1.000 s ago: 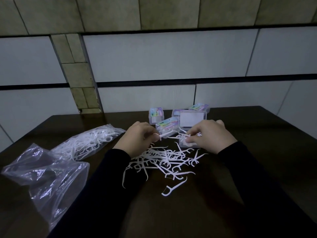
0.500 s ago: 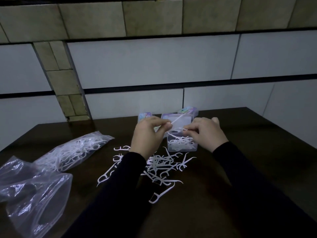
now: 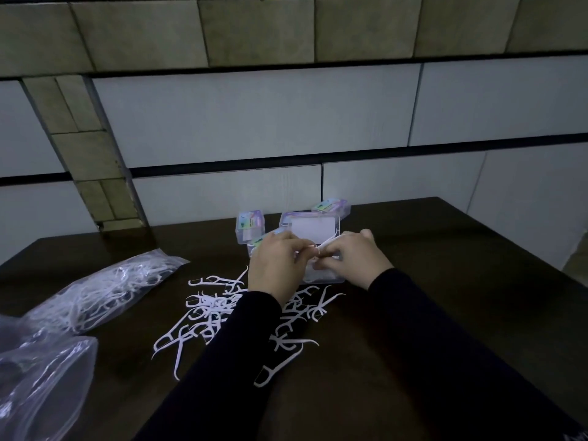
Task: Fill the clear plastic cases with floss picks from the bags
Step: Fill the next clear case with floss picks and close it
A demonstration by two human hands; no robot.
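An open clear plastic case (image 3: 331,276) stands on the dark table, its lid (image 3: 313,228) raised at the back. My left hand (image 3: 275,265) and my right hand (image 3: 350,259) meet over the case, fingertips together. A white floss pick (image 3: 329,241) sticks up between them, pinched by my right hand; my left fingers touch its lower end. Loose floss picks (image 3: 216,308) lie scattered in front of the case and under my left forearm. A clear bag of floss picks (image 3: 105,291) lies to the left.
Several closed cases with colourful labels (image 3: 250,225) stand behind the open one, near the wall. A crumpled clear bag (image 3: 38,377) lies at the near left corner. The dark table (image 3: 445,281) stretches bare to the right of my right hand.
Both hands have come closer together over the case. The pick that my left hand held up is now between both hands' fingertips, lower over the case.
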